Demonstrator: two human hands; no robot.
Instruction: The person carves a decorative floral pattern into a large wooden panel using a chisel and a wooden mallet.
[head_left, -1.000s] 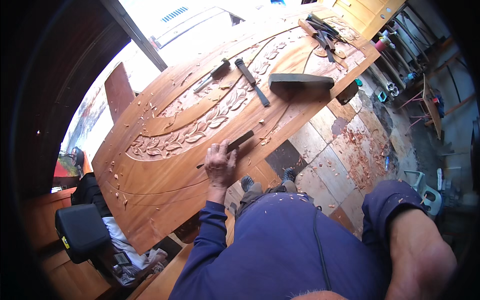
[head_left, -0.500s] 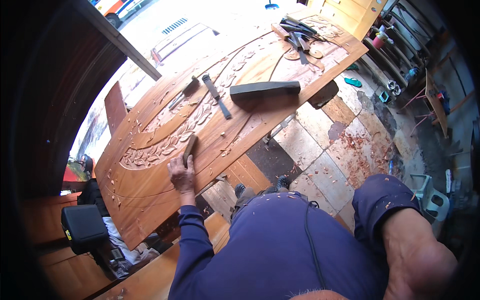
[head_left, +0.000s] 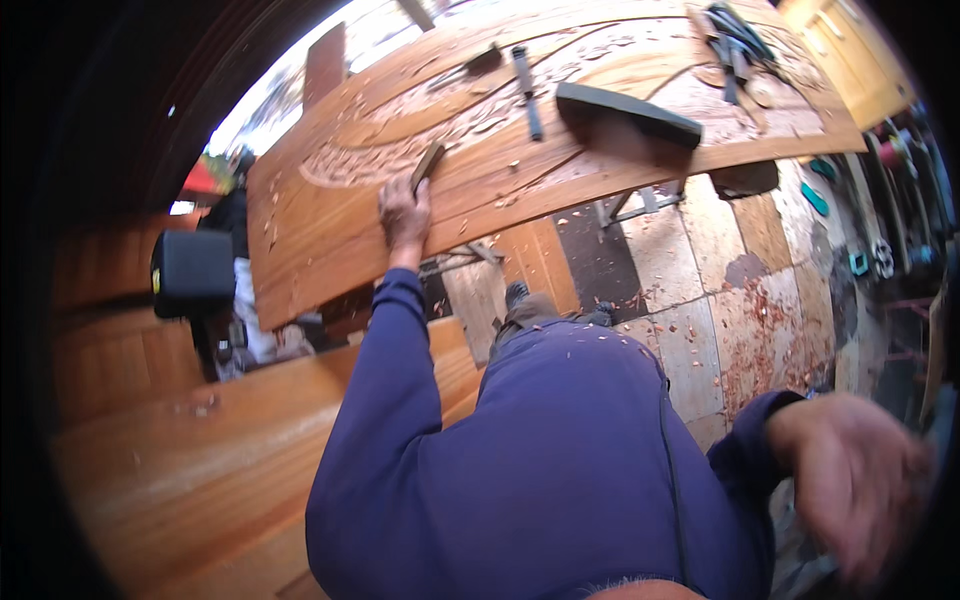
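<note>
My left hand (head_left: 404, 213) grips a narrow bar-shaped tool (head_left: 430, 162) on a carved wooden panel (head_left: 285, 265). Relief leaves and curving bands run along the panel, with scattered shavings. To the right of that hand lie a flat-bladed tool (head_left: 527, 95), a smaller handled tool (head_left: 480, 62) and a long dark block (head_left: 620, 112). Several tools (head_left: 738, 55) are heaped at the panel's right end. My right hand (head_left: 855, 480) is low at the right, away from the panel, blurred, with its fingers apart and no object visible in it.
A black case (head_left: 192, 272) stands left of the panel. Below it is a wooden plank (head_left: 180, 450). A metal stand (head_left: 640, 205) shows under the panel on the shaving-covered tiled floor (head_left: 760, 330). Sandals (head_left: 813, 200), a yellow cabinet (head_left: 840, 55) and stacked poles are at the right.
The view has swung, so the panel sits higher in the picture. My right hand has swung into view at the lower right. My left hand still grips the bar-shaped tool.
</note>
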